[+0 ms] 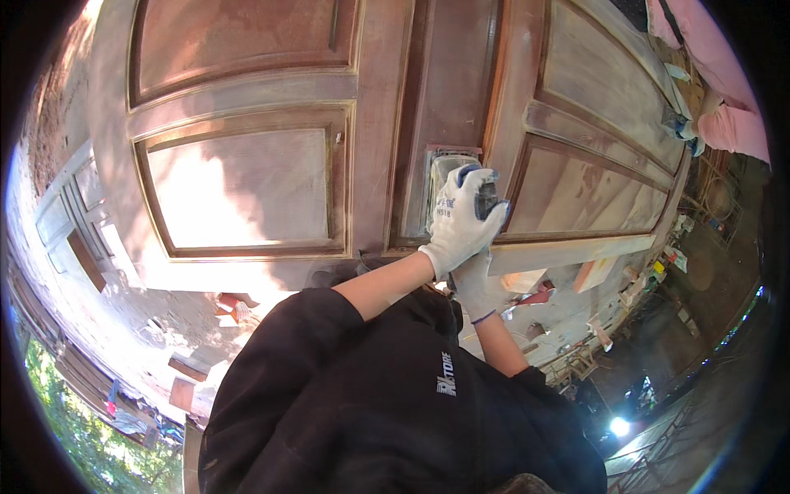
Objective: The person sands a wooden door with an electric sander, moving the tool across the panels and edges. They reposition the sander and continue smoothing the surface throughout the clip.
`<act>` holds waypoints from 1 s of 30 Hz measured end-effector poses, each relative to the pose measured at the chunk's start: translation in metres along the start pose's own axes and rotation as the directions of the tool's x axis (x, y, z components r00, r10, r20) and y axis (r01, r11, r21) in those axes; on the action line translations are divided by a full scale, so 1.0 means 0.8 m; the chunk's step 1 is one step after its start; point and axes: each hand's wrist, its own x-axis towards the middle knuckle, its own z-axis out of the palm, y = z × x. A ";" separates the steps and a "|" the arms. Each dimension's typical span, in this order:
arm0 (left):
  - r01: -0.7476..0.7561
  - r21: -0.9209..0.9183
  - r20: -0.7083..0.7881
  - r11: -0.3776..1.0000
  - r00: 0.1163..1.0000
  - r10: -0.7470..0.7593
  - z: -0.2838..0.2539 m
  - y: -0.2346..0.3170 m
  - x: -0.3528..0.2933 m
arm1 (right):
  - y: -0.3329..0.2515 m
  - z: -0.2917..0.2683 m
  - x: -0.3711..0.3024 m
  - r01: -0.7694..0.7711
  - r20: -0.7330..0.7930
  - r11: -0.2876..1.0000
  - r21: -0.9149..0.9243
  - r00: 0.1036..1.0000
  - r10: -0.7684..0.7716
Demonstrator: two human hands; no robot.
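A large brown wooden panelled door (pixel 374 148) lies in front of me, its surface dusty and pale in patches. On its narrow middle panel sits a sander (pixel 443 170) with a flat, pale pad edge. My left hand (pixel 462 216), in a white glove with blue on the fingertips, is wrapped over the sander's dark top. Lower down and nearer my body is my right hand (pixel 480 288), also gloved. Its fingers are hidden behind the left hand and the tool, so its grip does not show.
At the far right a person in pink (pixel 732 128) has a hand (pixel 685 129) at the door's edge. Wooden blocks (pixel 594 273) and scattered scraps lie beneath the near edge. Another door-like frame (pixel 78 210) stands at left. A bright lamp (pixel 619 426) glows at lower right.
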 end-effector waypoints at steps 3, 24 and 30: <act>-0.120 -0.055 -0.014 0.991 0.993 0.120 -0.009 0.009 0.060 | -0.074 0.033 0.027 0.234 0.184 0.839 -0.491 0.969 -0.162; -0.228 -0.173 -0.115 0.958 0.971 0.210 -0.052 0.090 0.388 | -0.265 0.188 0.286 0.411 0.293 0.775 -0.479 0.908 -0.301; -0.176 -0.086 -0.123 0.981 0.979 0.165 -0.013 0.029 0.177 | -0.138 0.080 0.134 0.354 0.252 0.822 -0.446 0.931 -0.264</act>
